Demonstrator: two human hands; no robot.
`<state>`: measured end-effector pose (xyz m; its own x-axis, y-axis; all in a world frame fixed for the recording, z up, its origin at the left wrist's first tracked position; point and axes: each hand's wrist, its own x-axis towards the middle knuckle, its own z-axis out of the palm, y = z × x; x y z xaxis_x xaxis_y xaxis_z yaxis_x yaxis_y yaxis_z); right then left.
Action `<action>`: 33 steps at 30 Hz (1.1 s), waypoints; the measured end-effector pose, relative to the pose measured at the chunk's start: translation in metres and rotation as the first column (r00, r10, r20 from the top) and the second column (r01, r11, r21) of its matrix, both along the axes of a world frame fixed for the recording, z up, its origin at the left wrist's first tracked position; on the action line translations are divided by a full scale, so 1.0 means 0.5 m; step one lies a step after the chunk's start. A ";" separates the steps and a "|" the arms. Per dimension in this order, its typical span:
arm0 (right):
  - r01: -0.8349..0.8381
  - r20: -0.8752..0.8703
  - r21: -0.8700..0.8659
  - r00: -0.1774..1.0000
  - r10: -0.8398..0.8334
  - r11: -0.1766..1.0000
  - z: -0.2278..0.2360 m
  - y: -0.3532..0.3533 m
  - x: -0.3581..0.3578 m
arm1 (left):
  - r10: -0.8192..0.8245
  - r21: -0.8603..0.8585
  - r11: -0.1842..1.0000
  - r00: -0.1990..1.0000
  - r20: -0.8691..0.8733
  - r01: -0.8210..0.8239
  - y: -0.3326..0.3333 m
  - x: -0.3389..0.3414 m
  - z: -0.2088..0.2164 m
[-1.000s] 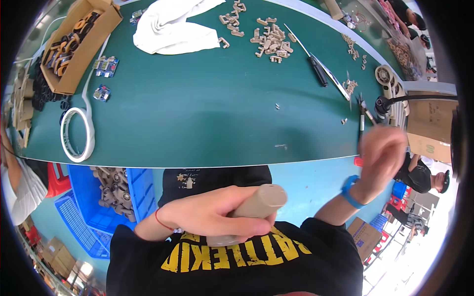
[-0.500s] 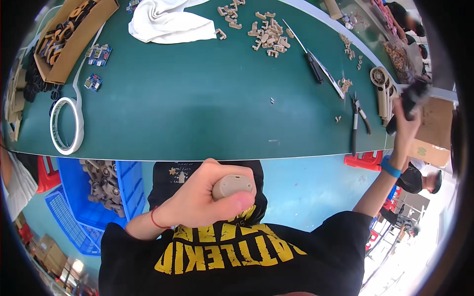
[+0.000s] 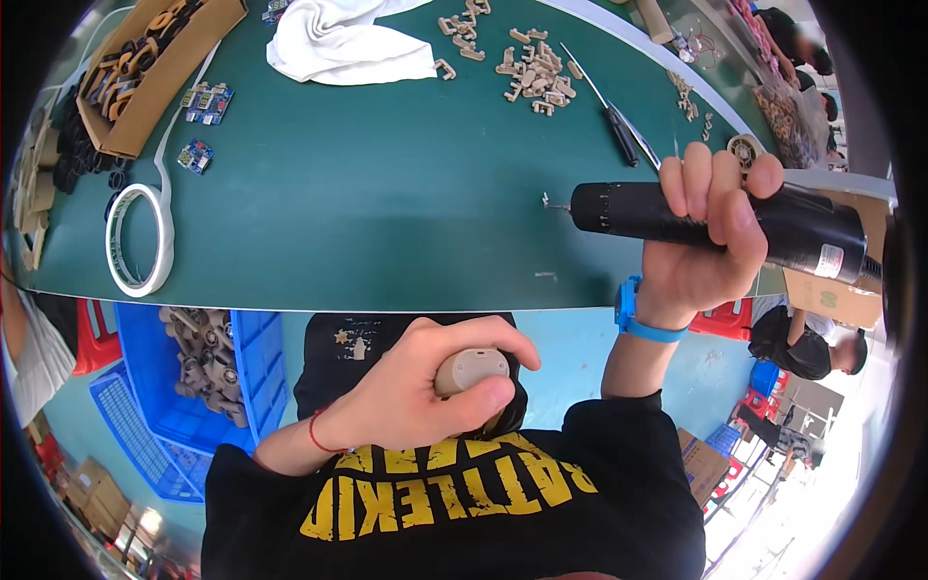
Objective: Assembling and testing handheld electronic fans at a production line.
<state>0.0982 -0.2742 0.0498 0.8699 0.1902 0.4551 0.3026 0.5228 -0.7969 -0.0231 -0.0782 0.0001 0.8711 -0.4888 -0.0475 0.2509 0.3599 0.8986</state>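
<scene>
Close in front of my chest, my left hand (image 3: 411, 387) is wrapped round a beige plastic housing (image 3: 476, 365). Its rounded end faces up, with a small slot and tiny holes in it; the rest is hidden by my fingers and palm. My right hand (image 3: 710, 227) grips a black electric screwdriver (image 3: 628, 211) over the right side of the table. The tool lies nearly level, its bit pointing left. At the bit's tip are small silvery screws (image 3: 545, 199); whether the tip touches them I cannot tell. The two hands are well apart.
On the green table (image 3: 367, 213) lie a tape roll (image 3: 140, 242), small blue circuit boards (image 3: 196, 157), a white cloth (image 3: 348, 43), beige clips (image 3: 536, 77) and a black-handled screwdriver (image 3: 621, 135). A blue bin (image 3: 259, 367) with beige parts stands lower left. A carton (image 3: 159, 72) is far left.
My right hand has brought the electric screwdriver leftward from the far right to over the table, bit near the small screws. My left hand still holds the beige housing, almost unmoved.
</scene>
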 end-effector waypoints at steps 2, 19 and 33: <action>-0.019 -0.021 0.004 1.000 0.020 1.000 0.004 0.003 -0.002 | 0.006 0.000 1.000 1.000 0.027 -0.006 -0.002 -0.002 -0.008; -0.151 0.009 0.249 0.988 0.153 0.957 0.003 0.000 0.017 | 0.182 -0.123 0.965 0.929 -0.321 -0.232 -0.021 0.029 0.034; -0.262 -0.027 0.511 0.947 0.320 0.819 0.066 -0.008 -0.042 | 0.381 0.169 0.914 0.923 -0.056 -0.368 -0.031 0.027 0.049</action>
<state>0.0773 -0.2781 0.0829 0.8587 0.2166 0.4644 0.0018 0.9050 -0.4254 -0.0095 -0.0937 0.0246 0.9780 -0.1083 -0.1780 0.2030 0.3030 0.9311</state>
